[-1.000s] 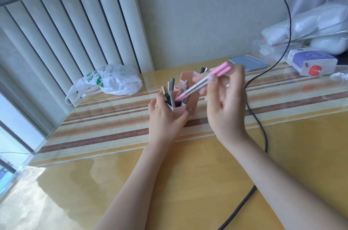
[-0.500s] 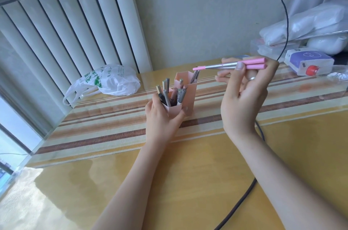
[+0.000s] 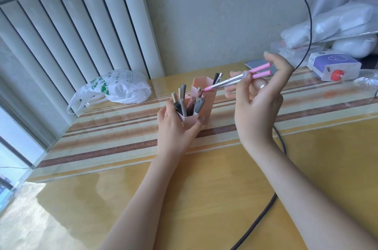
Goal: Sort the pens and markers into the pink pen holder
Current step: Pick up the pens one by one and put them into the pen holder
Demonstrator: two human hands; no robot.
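The pink pen holder (image 3: 207, 102) stands on the striped runner, with a low front compartment and a taller back one. Several grey and dark pens (image 3: 183, 102) stick up out of the front compartment, and two more show behind the tall part. My left hand (image 3: 176, 127) grips the holder's front from the near side. My right hand (image 3: 257, 102) hovers to the right of the holder and pinches two pink pens (image 3: 239, 78) together. Their tips point left and down, just over the tall compartment's rim.
A white plastic bag (image 3: 120, 88) lies to the left near the blinds. A black cable (image 3: 280, 147) runs down the wall and across the table on the right. A purple and white box (image 3: 333, 65), a blue-grey phone and plastic-wrapped items crowd the far right corner.
My right hand swung the two pink pens away to the right and level, then brought them back left with tips tilted down over the holder. My left hand stayed on the holder.
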